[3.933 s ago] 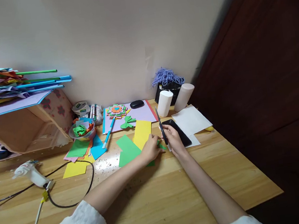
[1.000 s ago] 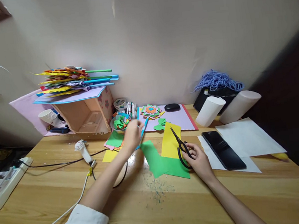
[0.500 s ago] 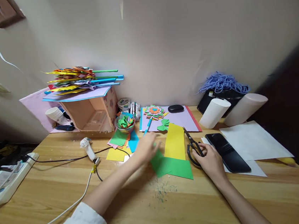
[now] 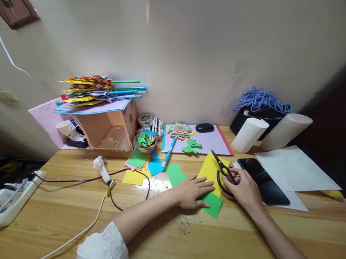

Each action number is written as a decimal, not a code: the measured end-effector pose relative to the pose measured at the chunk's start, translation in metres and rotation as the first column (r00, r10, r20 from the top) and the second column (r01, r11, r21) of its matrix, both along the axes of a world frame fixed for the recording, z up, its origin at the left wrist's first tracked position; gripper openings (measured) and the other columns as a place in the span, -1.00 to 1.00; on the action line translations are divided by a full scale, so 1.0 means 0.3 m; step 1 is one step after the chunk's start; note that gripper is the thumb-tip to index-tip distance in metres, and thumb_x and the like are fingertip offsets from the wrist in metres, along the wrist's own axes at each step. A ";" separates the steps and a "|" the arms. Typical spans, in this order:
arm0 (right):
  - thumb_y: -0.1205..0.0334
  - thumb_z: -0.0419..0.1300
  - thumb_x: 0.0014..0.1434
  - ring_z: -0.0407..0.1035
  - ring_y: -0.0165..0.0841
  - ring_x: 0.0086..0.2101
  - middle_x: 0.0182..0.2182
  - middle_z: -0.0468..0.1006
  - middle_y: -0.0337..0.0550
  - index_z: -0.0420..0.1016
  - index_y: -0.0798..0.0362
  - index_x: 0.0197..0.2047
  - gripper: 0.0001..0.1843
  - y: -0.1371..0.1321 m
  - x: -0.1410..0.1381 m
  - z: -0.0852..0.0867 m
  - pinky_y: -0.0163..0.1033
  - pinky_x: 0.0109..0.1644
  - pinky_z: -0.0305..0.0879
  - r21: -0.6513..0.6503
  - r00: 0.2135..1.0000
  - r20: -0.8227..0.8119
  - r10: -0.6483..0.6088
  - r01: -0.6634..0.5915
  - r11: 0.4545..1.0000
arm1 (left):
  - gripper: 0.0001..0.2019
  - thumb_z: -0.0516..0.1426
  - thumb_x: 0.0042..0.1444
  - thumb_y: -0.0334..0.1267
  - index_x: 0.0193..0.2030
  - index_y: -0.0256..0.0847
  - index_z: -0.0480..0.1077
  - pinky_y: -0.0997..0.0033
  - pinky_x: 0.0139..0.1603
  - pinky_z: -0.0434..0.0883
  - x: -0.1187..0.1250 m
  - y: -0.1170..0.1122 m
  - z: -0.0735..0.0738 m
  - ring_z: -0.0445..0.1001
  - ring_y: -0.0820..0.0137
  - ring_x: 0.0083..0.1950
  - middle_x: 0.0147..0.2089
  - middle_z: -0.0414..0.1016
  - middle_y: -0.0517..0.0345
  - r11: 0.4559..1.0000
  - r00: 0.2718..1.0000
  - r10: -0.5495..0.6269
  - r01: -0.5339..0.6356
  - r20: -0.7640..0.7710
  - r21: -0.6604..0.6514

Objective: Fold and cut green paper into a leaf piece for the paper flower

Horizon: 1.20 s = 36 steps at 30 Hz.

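My left hand [image 4: 194, 191] lies flat with fingers stretched out on a green paper sheet [image 4: 177, 174], its fingertips reaching the yellow sheet [image 4: 209, 169] that lies skewed over the green one. My right hand [image 4: 244, 188] is closed around the handles of black scissors [image 4: 222, 169], which rest on the yellow sheet with the blades pointing away from me. A black phone [image 4: 263, 179] lies right of that hand on white paper [image 4: 291, 166].
A glue gun [image 4: 102, 170] with black cable lies to the left, a power strip [image 4: 10, 200] at the far left edge. Behind are a bowl of paper scraps [image 4: 145, 142], a blue pen [image 4: 168, 152], a paper flower [image 4: 179, 129] on lilac card, two white rolls [image 4: 249, 134] and a wooden box [image 4: 107, 128].
My left hand came back from the bowl and pen area and now lies flat on the green sheet. The yellow sheet has turned askew. The scissors went from raised to resting on the paper.
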State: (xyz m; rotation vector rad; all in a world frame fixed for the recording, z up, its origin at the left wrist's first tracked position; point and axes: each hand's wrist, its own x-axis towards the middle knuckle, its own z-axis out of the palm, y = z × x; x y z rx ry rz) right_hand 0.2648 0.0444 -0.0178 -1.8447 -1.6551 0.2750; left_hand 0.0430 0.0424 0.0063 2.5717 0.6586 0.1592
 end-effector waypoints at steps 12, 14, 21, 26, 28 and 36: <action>0.15 0.07 0.01 0.35 -0.17 -0.23 -0.31 0.43 -0.05 0.33 0.06 -0.25 -0.77 -0.007 -0.048 -0.028 -0.15 -0.24 0.27 -0.027 0.974 0.224 0.025 -0.020 0.999 | -0.65 -0.03 0.17 -0.20 0.08 -0.18 0.24 0.30 0.18 0.14 -0.030 0.165 0.081 0.22 0.35 0.18 0.15 0.31 0.03 0.878 0.929 0.354 -0.368 0.102 0.306; 0.15 0.07 0.03 0.35 -0.16 -0.23 -0.30 0.43 -0.03 0.33 0.05 -0.24 -0.78 -0.015 -0.057 -0.031 -0.16 -0.25 0.27 -0.025 0.959 0.284 0.013 -0.006 1.000 | -0.62 -0.01 0.13 -0.30 0.11 -0.27 0.19 0.16 0.18 0.12 -0.028 0.224 0.071 0.17 0.23 0.21 0.18 0.22 -0.14 0.814 0.882 0.454 -0.467 0.123 0.346; 0.05 0.02 0.14 0.39 -0.18 -0.30 -0.30 0.42 0.04 0.37 0.07 -0.28 -0.73 0.008 -0.053 0.069 -0.21 -0.38 0.22 -0.092 0.918 0.397 0.005 0.034 0.995 | -0.63 0.07 0.09 -0.26 0.06 -0.24 0.24 0.14 0.14 0.13 -0.021 0.382 0.014 0.21 0.17 0.17 0.14 0.28 -0.11 0.772 0.851 0.517 -0.509 0.089 0.381; 0.14 0.08 0.13 0.36 -0.17 -0.19 -0.25 0.46 0.01 0.39 0.07 -0.25 -0.80 0.217 -0.015 0.180 -0.21 -0.26 0.23 -0.083 0.913 0.363 0.189 -0.171 0.982 | -0.74 -0.10 0.20 -0.30 -0.06 -0.28 0.31 0.21 -0.01 0.25 -0.018 0.428 0.024 0.35 0.21 0.01 -0.03 0.40 -0.12 0.737 0.816 0.573 -0.553 0.074 0.389; 0.22 0.15 0.08 0.33 -0.21 -0.13 -0.20 0.47 -0.04 0.42 0.05 -0.22 -0.83 0.307 -0.018 0.188 -0.24 -0.18 0.23 -0.098 0.879 0.362 0.309 -0.294 0.951 | -0.73 -0.12 0.20 -0.34 -0.04 -0.33 0.28 0.18 0.00 0.24 -0.011 0.437 0.030 0.33 0.20 0.02 -0.01 0.37 -0.18 0.715 0.799 0.597 -0.574 0.079 0.400; 0.19 0.18 0.07 0.38 -0.30 -0.22 -0.23 0.51 -0.10 0.49 0.04 -0.26 -0.84 0.439 -0.006 0.117 -0.31 -0.20 0.23 -0.140 0.756 0.351 0.552 -0.540 0.830 | -0.52 0.15 0.00 -0.16 0.06 -0.26 0.21 0.23 0.07 0.20 0.012 0.426 0.037 0.23 0.15 0.14 0.16 0.20 -0.14 0.791 0.873 0.488 -0.454 0.026 0.411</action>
